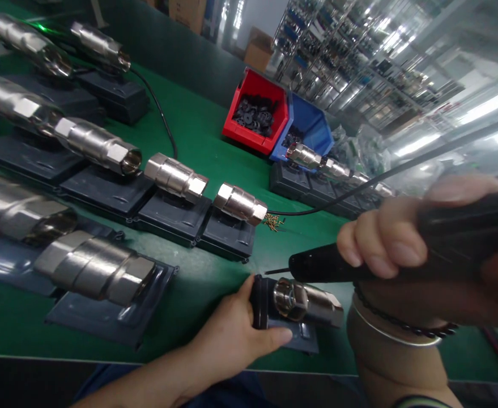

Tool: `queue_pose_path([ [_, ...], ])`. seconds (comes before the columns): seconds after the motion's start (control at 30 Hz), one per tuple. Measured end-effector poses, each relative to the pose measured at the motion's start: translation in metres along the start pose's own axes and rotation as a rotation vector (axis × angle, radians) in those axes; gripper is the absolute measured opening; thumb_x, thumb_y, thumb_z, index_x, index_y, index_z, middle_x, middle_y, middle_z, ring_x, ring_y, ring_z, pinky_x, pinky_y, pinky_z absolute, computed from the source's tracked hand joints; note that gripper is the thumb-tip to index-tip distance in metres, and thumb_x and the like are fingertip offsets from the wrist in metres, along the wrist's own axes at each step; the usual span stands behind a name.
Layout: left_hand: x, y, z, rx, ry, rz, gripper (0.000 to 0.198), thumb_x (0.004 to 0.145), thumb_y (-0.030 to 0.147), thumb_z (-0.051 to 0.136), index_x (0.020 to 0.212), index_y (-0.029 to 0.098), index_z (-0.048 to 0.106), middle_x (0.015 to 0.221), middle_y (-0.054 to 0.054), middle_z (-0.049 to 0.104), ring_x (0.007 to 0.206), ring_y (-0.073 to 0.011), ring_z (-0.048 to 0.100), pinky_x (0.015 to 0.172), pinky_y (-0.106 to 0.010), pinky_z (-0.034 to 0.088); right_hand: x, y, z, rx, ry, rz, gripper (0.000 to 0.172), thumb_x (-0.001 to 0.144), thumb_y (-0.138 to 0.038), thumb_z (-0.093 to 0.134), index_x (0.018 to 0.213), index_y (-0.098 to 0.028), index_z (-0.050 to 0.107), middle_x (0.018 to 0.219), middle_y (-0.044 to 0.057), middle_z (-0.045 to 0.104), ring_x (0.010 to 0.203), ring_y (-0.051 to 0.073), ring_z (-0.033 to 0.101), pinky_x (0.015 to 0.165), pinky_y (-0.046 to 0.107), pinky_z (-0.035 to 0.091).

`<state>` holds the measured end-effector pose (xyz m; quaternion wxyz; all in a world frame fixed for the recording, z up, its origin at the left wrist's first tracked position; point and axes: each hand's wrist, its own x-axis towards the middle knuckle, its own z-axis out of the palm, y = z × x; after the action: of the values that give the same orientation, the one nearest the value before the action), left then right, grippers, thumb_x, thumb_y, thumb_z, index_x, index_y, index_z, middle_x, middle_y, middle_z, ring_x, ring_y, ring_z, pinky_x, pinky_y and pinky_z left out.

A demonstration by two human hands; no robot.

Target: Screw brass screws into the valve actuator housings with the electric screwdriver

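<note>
My right hand (pixel 387 241) is wrapped round a black electric screwdriver (pixel 320 263), held nearly level with its thin bit pointing left. The bit's tip is just above the corner of a dark grey plastic box (pixel 306 339). My left hand (pixel 232 326) grips this box, thumb on the near side and fingers round its left end. On the box lies a shiny metal valve body (pixel 323 306) with hexagonal ends. Whether the bit touches a screw cannot be made out. A small heap of brass-coloured screws (pixel 273 222) lies on the green table beyond.
Rows of similar boxes with metal valve bodies (pixel 99 266) fill the left side. Behind stand a red bin (pixel 249 135) and a blue bin (pixel 320 129) of dark small parts. More units (pixel 289 178) sit at the back right. A black cable (pixel 422 164) crosses the right side.
</note>
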<state>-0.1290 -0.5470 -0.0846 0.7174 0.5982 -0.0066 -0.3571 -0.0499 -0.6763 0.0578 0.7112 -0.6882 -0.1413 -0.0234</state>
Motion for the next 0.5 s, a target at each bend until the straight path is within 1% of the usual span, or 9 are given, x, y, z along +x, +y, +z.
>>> queue_pose_path([
  [0.07,0.001,0.002,0.001,-0.108,-0.06,0.0,0.066,0.066,0.026,0.066,0.125,0.018,0.038,0.093,-0.001,0.063,0.083,-0.0155,0.057,0.072,-0.025,0.044,0.002,0.005,0.002,0.047,-0.019,-0.018,0.023,0.077,-0.043,0.06,0.084,-0.021,0.062,0.049,-0.002,0.044,0.037,0.011,0.043,0.036,0.028,0.036],
  [0.17,0.001,0.006,0.002,-0.14,-0.058,-0.032,0.058,0.066,0.023,0.065,0.119,0.018,0.041,0.089,0.001,0.063,0.074,-0.0124,0.057,0.063,-0.021,0.043,0.003,0.01,0.004,0.067,-0.019,0.007,0.022,0.077,-0.043,0.06,0.083,-0.021,0.062,0.049,-0.001,0.044,0.037,0.011,0.042,0.036,0.028,0.036],
  [0.27,0.001,0.008,0.002,-0.148,-0.025,-0.018,0.056,0.065,0.019,0.064,0.116,0.018,0.041,0.082,0.003,0.06,0.066,-0.0097,0.054,0.056,-0.019,0.039,0.004,0.013,0.004,0.067,-0.009,0.018,0.025,0.077,-0.046,0.058,0.083,-0.022,0.061,0.049,-0.002,0.044,0.038,0.012,0.042,0.036,0.028,0.036],
  [0.37,0.001,0.007,0.004,-0.199,-0.029,-0.022,0.057,0.065,0.017,0.061,0.118,0.018,0.038,0.078,0.004,0.058,0.061,-0.0082,0.051,0.051,-0.018,0.035,0.004,0.014,0.002,0.086,-0.015,0.022,0.029,0.076,-0.048,0.058,0.083,-0.021,0.061,0.05,-0.001,0.045,0.038,0.011,0.042,0.036,0.027,0.035],
  [0.5,0.002,0.005,0.005,-0.212,-0.03,-0.042,0.06,0.065,0.018,0.062,0.119,0.019,0.036,0.072,0.006,0.054,0.057,-0.0072,0.047,0.048,-0.017,0.031,0.006,0.012,-0.004,0.114,-0.026,0.026,0.026,0.076,-0.044,0.062,0.086,-0.021,0.062,0.052,-0.002,0.045,0.039,0.01,0.042,0.038,0.028,0.037],
])
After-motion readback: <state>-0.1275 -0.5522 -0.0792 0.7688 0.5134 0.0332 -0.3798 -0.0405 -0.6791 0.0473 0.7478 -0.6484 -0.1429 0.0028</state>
